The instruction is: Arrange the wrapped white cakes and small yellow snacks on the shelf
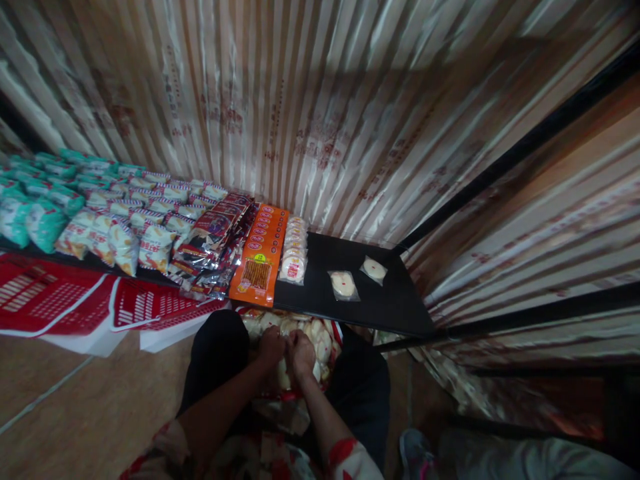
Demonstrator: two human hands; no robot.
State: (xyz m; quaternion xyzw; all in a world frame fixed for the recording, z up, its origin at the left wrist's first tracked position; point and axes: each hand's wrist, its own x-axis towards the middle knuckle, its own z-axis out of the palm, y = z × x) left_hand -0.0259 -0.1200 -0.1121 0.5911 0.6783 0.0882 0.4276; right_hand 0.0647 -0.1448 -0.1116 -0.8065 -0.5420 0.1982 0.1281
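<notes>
Between my knees sits a bag [334,333] filled with pale, round, individually wrapped crackers [320,343]. My left hand [271,345] is closed over the bag, its fingers pinched together. Close beside it, almost touching, my right hand [302,353] is closed too. Whatever the fingertips grip is hidden by the fingers and the dim light. On the black shelf [310,300] just beyond lie two wrapped round crackers, one nearer [343,285] and one farther back [374,270]. Left of them stands a row of similar wrapped crackers [294,252].
Orange snack packets [259,253], dark red packets [215,233], white snack bags [120,243] and teal bags [47,220] line the shelf leftward. Red baskets [150,303] stand below. A black pole [500,160] slants at right. Another person's shoe [417,453] shows lower right.
</notes>
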